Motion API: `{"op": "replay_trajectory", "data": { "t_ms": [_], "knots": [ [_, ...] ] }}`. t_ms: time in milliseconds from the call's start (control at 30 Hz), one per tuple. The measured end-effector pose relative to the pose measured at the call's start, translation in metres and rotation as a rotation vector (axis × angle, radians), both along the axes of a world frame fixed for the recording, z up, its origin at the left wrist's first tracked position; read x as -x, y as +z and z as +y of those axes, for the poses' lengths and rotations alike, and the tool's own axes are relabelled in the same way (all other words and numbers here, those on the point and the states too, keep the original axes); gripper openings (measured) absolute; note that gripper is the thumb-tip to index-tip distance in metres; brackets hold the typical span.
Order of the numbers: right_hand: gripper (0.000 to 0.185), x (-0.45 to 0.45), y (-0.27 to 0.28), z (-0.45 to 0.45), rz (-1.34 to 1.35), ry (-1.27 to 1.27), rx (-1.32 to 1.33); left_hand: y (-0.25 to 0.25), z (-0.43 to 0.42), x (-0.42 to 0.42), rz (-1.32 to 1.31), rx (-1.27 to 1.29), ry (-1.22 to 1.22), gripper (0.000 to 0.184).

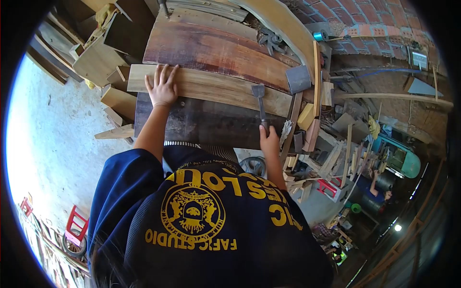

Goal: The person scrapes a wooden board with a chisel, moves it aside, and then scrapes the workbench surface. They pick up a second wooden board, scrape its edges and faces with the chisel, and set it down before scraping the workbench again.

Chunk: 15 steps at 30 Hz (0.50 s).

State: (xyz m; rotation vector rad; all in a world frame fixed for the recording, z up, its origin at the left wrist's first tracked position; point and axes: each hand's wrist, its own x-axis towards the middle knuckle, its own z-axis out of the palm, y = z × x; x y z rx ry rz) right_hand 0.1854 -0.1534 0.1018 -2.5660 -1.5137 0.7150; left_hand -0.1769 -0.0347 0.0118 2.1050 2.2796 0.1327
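Note:
A pale wooden plank [216, 89] lies across the bench in front of me. My left hand [163, 86] rests on the plank's left part, palm down with its fingers spread. In my right hand [270, 139] is a scraper [259, 94], its dark handle gripped and its flat metal blade over the plank's right part. Whether the blade touches the wood I cannot tell. Nearest to me is a dark board surface [206, 120], and behind the plank lies a worn reddish-brown board [201, 43].
A grey square block [298, 79] sits at the bench's right end. Farther back is a dark metal part [271, 41]. Wood offcuts [331, 158] crowd the right side, and boards [99, 60] are stacked at left. Another person [377, 188] is in the background at right.

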Motion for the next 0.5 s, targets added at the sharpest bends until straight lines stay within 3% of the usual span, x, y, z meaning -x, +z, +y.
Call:
{"op": "replay_trajectory", "data": {
  "t_ms": [67, 133, 233, 367, 500],
  "knots": [
    [0.042, -0.018, 0.021, 0.018, -0.052, 0.073, 0.036, -0.008, -0.003, -0.014, 0.032, 0.002, 0.042, 0.058],
    [0.042, -0.045, 0.025, 0.032, -0.096, 0.223, 0.011, -0.026, -0.011, -0.044, -0.178, -0.204, 0.579, 0.061],
    [0.047, -0.078, 0.031, 0.056, -0.135, 0.241, 0.12, -0.023, -0.018, -0.094, -0.268, -0.189, 0.749, 0.07],
    [0.054, -0.119, 0.023, 0.088, -0.137, 0.286, 0.123, -0.018, -0.012, -0.146, -0.361, -0.146, 0.841, 0.068],
    [0.054, -0.133, 0.022, 0.119, -0.181, 0.47, 0.113, -0.012, -0.009, -0.149, -0.293, -0.093, 0.839, 0.065]
  ]
}}
